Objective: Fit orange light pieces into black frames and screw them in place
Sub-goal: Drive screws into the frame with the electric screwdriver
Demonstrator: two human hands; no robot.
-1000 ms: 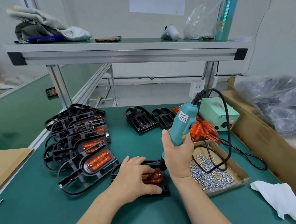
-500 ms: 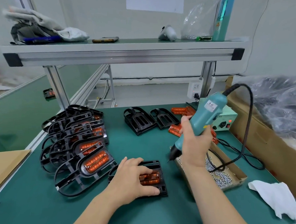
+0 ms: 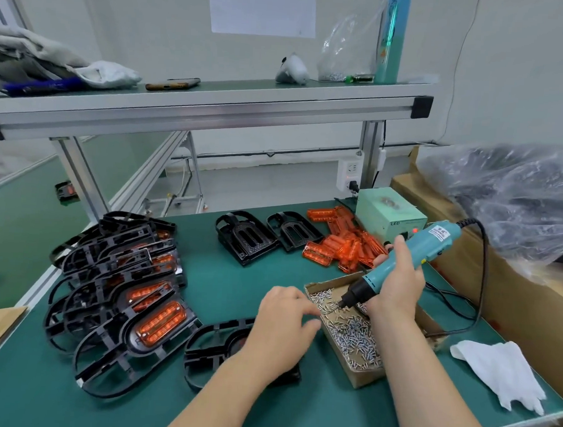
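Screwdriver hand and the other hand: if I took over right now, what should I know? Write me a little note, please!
Right hand: grips the teal screwdriver, with its tip down among the screws in the cardboard box.
Left hand: fingers relaxed, holding nothing, over the front black frame; the hand hides the frame's middle.
Done: a stack of fitted frames on the left, orange pieces in place.
Left: probably more screws for the front frame, then the two empty frames and the loose orange pieces at the back.
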